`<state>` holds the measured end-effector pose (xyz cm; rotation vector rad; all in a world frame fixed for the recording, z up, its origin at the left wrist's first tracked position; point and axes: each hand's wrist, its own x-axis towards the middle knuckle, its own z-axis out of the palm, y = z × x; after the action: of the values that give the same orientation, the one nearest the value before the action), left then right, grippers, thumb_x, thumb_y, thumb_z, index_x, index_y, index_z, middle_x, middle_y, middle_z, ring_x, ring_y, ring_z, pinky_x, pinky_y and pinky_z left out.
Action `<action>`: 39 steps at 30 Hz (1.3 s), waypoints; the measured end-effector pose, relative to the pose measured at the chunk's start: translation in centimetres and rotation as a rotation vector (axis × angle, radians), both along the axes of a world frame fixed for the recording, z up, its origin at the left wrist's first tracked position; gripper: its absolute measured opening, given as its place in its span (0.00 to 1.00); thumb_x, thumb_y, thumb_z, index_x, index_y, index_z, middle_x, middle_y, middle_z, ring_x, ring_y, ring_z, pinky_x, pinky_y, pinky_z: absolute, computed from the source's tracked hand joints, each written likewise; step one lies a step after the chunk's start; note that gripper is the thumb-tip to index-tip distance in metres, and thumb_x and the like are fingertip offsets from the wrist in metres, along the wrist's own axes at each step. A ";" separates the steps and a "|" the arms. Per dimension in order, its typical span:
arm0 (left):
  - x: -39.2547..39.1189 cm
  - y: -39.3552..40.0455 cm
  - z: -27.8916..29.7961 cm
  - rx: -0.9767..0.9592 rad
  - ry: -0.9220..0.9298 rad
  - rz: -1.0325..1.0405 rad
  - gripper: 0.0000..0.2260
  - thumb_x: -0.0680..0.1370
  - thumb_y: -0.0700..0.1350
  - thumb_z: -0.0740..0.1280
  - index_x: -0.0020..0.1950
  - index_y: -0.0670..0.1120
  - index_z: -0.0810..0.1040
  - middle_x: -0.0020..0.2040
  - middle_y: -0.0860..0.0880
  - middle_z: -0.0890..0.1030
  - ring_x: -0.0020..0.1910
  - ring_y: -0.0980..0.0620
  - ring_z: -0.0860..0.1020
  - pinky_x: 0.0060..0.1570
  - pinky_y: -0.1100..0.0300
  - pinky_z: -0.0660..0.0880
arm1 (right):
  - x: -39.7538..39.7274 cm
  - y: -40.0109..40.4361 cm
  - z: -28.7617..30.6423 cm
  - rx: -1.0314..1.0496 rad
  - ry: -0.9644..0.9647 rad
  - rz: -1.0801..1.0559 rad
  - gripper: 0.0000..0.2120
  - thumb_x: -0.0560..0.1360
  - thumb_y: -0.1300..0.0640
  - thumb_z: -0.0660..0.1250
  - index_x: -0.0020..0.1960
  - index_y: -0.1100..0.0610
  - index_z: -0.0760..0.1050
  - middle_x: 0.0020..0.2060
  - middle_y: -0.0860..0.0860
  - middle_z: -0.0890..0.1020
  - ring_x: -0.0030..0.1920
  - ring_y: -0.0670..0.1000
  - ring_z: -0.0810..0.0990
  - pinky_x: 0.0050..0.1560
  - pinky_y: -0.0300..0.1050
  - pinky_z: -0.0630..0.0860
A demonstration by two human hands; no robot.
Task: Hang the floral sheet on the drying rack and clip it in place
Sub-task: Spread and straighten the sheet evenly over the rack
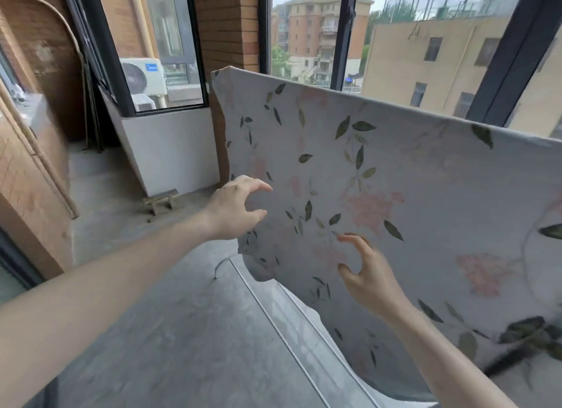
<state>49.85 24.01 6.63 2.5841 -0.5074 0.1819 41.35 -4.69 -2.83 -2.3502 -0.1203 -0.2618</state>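
Observation:
The floral sheet (395, 170), pale with green leaves and pink blossoms, hangs draped over a high bar that it hides, its top edge sloping down to the right. My left hand (235, 208) hovers at the sheet's left edge with fingers spread and curled, holding nothing. My right hand (366, 274) is in front of the sheet's lower part, fingers apart, holding nothing. Whether either hand touches the cloth is unclear. A thin metal rail of the drying rack (273, 319) runs diagonally below the sheet. No clips are visible.
A small wooden stool (161, 201) stands on the concrete floor by the white low wall (170, 146). Large black-framed windows (343, 37) lie behind the sheet. A brick wall and leaning boards are at the left. An outdoor air-conditioner unit (143, 76) sits outside.

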 end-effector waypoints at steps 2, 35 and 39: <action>0.9 2.0 -1.7 0.003 0.018 -0.008 0.18 0.77 0.50 0.71 0.67 0.58 0.78 0.68 0.57 0.74 0.69 0.53 0.73 0.70 0.49 0.69 | 1.0 1.2 -0.8 -0.004 0.046 0.012 0.22 0.79 0.60 0.68 0.71 0.45 0.71 0.68 0.39 0.70 0.69 0.48 0.72 0.62 0.38 0.64; 52.8 36.2 2.4 -0.122 0.012 0.059 0.16 0.79 0.49 0.72 0.66 0.56 0.77 0.67 0.56 0.75 0.64 0.55 0.74 0.58 0.59 0.69 | 53.6 33.9 9.4 -0.124 -0.196 0.068 0.22 0.78 0.57 0.71 0.70 0.46 0.74 0.67 0.42 0.75 0.66 0.43 0.74 0.63 0.40 0.72; 59.6 38.3 3.8 -0.151 0.008 -0.015 0.16 0.79 0.49 0.73 0.66 0.55 0.78 0.64 0.57 0.75 0.62 0.56 0.75 0.56 0.60 0.69 | 57.3 35.9 11.3 -0.131 -0.228 -0.034 0.21 0.78 0.55 0.72 0.69 0.43 0.74 0.66 0.41 0.75 0.65 0.43 0.75 0.65 0.43 0.74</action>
<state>109.44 62.31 10.47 2.4326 -0.4914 0.1970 98.61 31.25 8.48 -2.4469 -0.2130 -0.5538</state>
